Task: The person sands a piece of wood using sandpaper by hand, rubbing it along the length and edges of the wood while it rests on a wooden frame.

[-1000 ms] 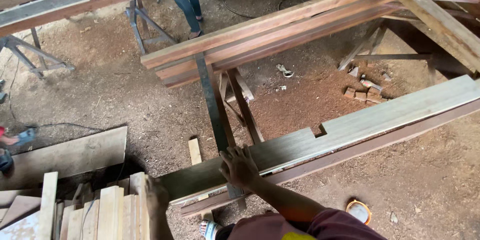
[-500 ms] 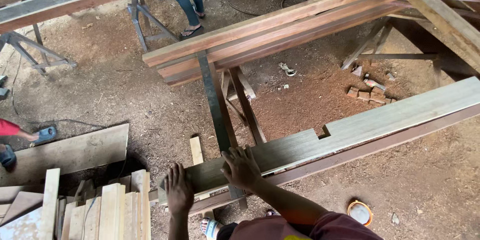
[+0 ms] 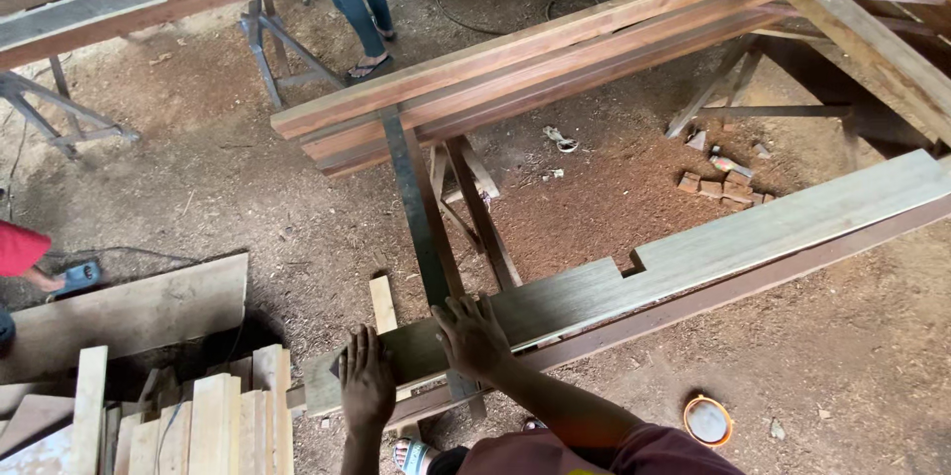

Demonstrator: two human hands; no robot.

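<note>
Your left hand (image 3: pixel 367 381) now joins right hand (image 3: pixel 474 336) on plank (image 3: pixel 693 262) near end, atop metal trestle (image 3: pixel 421 227); both flat, fingers spread, gripping nothing. Risk: long overhang tips plank, notched edge catches fingers.

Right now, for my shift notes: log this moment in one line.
left hand: flat on plank end | right hand: flat on plank | plank: across metal stand | floor: sawdust
</note>
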